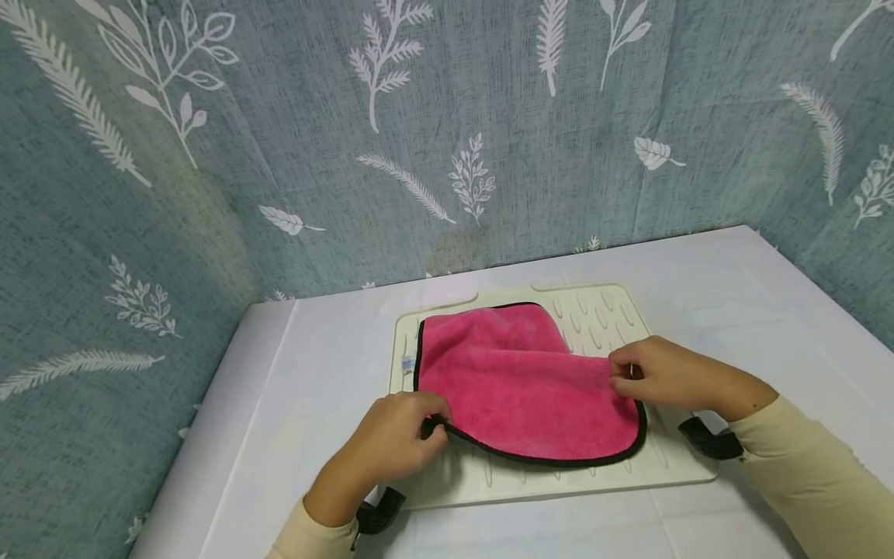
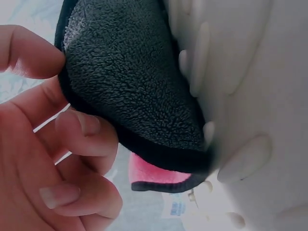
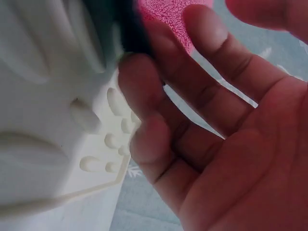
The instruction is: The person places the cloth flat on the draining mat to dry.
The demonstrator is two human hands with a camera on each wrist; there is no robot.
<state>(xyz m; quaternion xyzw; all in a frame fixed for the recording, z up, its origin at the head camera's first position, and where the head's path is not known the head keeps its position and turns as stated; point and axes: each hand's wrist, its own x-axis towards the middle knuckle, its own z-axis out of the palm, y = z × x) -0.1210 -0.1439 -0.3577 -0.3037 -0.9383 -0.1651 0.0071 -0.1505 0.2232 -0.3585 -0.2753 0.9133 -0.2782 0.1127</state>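
Note:
A pink microfibre cloth (image 1: 531,404) with black trim and a dark grey underside (image 2: 125,72) lies bunched in a fold over a cream ridged mat (image 1: 489,485). My left hand (image 1: 398,435) pinches the trim at the near left, lifting that edge off the mat. At the right end of the fold, my right hand (image 1: 663,376) holds the pink fabric with thumb and index finger. In the right wrist view, its other fingers (image 3: 147,86) curve beside the dark trim, close over the mat. A small white and blue tag (image 1: 408,363) sticks out on the left side.
The mat rests on a table with a white cover (image 1: 321,388). Behind and to the left hangs a grey-green curtain (image 1: 454,155) with white leaf prints. Dark wrist straps (image 1: 708,439) show under both forearms, which come in from the near side.

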